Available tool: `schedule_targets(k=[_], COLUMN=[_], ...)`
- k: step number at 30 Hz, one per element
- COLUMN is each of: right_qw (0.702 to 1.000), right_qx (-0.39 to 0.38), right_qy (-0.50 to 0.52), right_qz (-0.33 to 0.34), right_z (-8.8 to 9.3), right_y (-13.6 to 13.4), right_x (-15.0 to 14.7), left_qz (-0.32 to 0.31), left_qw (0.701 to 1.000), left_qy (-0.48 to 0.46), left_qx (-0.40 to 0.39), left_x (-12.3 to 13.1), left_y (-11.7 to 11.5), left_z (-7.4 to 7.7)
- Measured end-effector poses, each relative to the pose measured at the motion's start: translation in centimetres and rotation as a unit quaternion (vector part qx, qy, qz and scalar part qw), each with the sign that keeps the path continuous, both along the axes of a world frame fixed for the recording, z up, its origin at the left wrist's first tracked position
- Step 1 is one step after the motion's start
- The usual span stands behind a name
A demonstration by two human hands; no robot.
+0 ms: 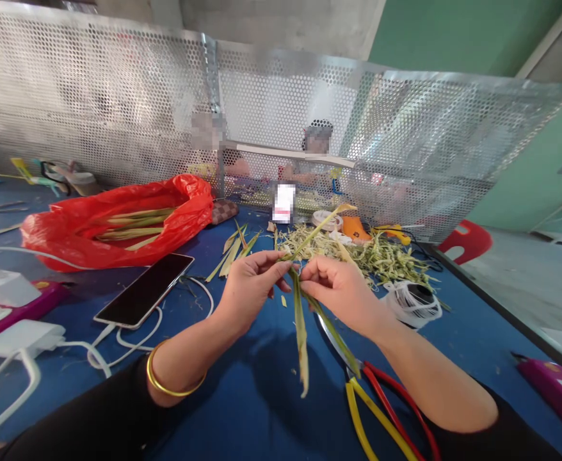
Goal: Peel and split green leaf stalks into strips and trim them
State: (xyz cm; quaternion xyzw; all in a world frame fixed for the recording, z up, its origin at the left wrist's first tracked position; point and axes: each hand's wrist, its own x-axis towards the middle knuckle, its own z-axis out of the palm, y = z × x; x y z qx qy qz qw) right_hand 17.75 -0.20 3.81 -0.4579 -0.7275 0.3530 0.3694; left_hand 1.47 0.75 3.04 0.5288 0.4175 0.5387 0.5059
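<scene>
My left hand (255, 282) pinches green-yellow leaf strips (300, 333) between thumb and fingers near the middle of the view. Close beside it, my right hand (336, 291) is closed on the same strips, its fingertips almost touching the left thumb. Two strip ends hang down below the hands, and another end rises to the upper right. Under the right hand lie large scissors (381, 410) with red and yellow handles, their blades partly hidden by a strip. More cut leaf pieces (235, 250) rest behind my left hand.
At the left are a red plastic bag (70, 224) holding leaves, a phone (144, 291) and white cables with chargers (24, 336). Behind my right hand lie a trimmings pile (391, 256) and a white thread spool (413, 304). A perforated metal screen (271, 96) stands behind, with people beyond.
</scene>
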Motion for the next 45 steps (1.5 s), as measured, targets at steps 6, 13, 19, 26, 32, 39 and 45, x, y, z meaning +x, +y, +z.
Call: schedule_targets(k=[6,13,19,26,32,39,45], right_qw=[0.989,0.925,0.91,0.905,0.857,0.905,0.863], right_qx=[0.09,0.321,0.329,0.316,0.382,0.32,0.385], right_qy=[-0.114,-0.161,-0.222,-0.274,-0.337,-0.263,-0.314], right_qz=[-0.017,-0.128,-0.122,-0.075,-0.079,-0.092,-0.09], right_z=[0.1,2.2,0.7,1.0,1.3,0.3,0.2], right_y=[-0.4,-1.7,-0.8,-0.6,-0.9,-0.8,-0.6], right_x=[0.0,0.6,0.1,0.2,0.2,-0.1,-0.5], left_qz=[-0.039,-0.07,-0.106,-0.149,-0.164,-0.193,-0.189], left_qw=[0.993,0.997,0.991,0.98,0.976,0.971,0.971], left_qy=[-0.084,0.022,0.081,0.118,0.119,0.101,0.083], left_qx=[-0.072,-0.034,-0.03,-0.061,-0.077,-0.098,-0.123], left_x=[0.0,0.1,0.1,0.0,-0.2,-0.6,-0.8], left_y=[0.4,-0.3,-0.6,-0.3,-0.1,-0.1,0.4], left_z=[-0.6,0.3,0.1,0.0,0.4,0.6,0.3])
